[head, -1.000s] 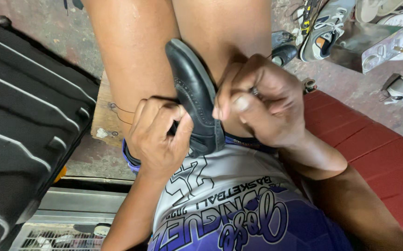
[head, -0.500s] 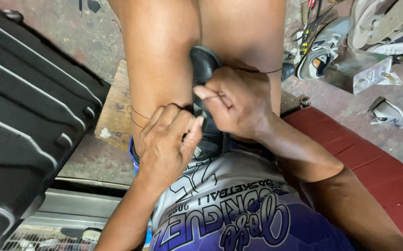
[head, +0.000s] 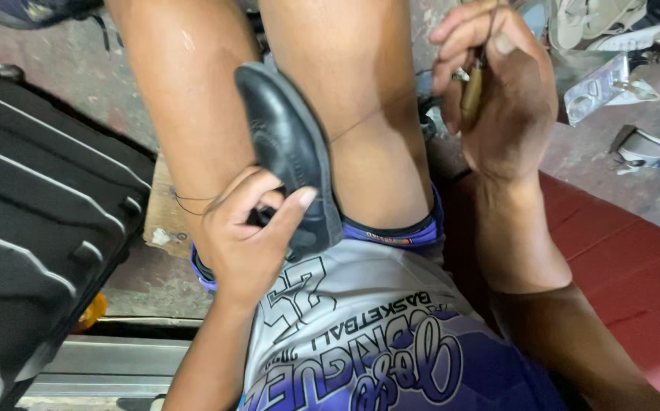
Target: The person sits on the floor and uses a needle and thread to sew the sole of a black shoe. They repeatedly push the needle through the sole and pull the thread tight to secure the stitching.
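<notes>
Gripping a black shoe (head: 284, 144) with the left hand (head: 250, 243), fingers curled shut round the heel end, thumb pressed on the upper. Shoe wedged upright between the bare knees, toe pointing away, sole edge facing the right knee. Touching both legs, resting above the shorts (head: 391, 228).

Right hand (head: 501, 99) raised well apart from the shoe, up and to the right, over the right knee. Fingers closed tight on a tool (head: 472, 91) with a brown wooden handle; tip hidden in the fist, so cannot tell its kind for sure, looks like an awl. Thin thread (head: 368, 122) running taut from the shoe's edge across the right knee toward that hand. Another loose loop of thread (head: 193, 199) lying against the left leg near the left wrist.

Progress, judged only: thread drawn out full and tight, so probably one stitch pulled through at the sole edge. Cannot tell how many stitches sit in the seam or how much edge is left; seam line too dark and partly hidden by the left thumb. Shoe not yet put down, tool not yet set aside.

Around: black ribbed suitcase (head: 33, 228) at left, just beside the left leg. Red bench (head: 626, 259) under the right forearm. Wooden board (head: 164, 205) below the left knee. Loose sneaker (head: 649, 152) and a metal bracket (head: 604, 87) on the floor at upper right, well apart from both hands.
</notes>
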